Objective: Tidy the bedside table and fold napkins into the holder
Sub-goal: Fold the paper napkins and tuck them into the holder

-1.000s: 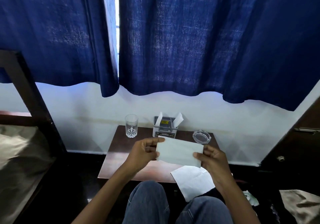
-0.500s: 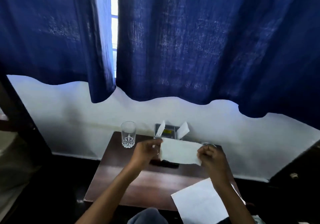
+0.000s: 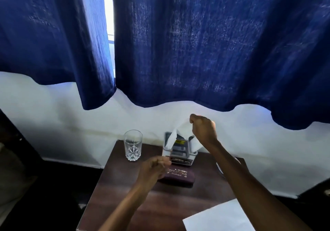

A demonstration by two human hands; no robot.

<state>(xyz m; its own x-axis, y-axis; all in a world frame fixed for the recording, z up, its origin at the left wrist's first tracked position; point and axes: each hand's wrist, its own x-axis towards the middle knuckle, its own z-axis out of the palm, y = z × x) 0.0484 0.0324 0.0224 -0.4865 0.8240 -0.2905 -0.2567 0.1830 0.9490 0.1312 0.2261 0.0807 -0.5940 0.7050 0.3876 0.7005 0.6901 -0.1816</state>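
Now my right hand [image 3: 203, 129] pinches the top of the white folded paper napkin [image 3: 180, 132]. The napkin's lower end reaches into the small grey box napkin holder [image 3: 178, 153] at the back of the dark brown wooden desk [image 3: 125, 186]. My left hand [image 3: 154, 168] hangs just in front of the holder, fingers loosely curled, with nothing in it.

The napkin is soft, so it could crumple if I push too fast. It could also catch on another white napkin [image 3: 197, 146] sticking up in there. A bump might make the holder slide.

The clear cut-glass tumbler [image 3: 133, 145] stands near on the left and could tip if my left hand swings out. A dark purple-red flat case [image 3: 180, 176] lies just in front of the holder. One more flat white napkin [image 3: 219, 218] waits at the near right corner
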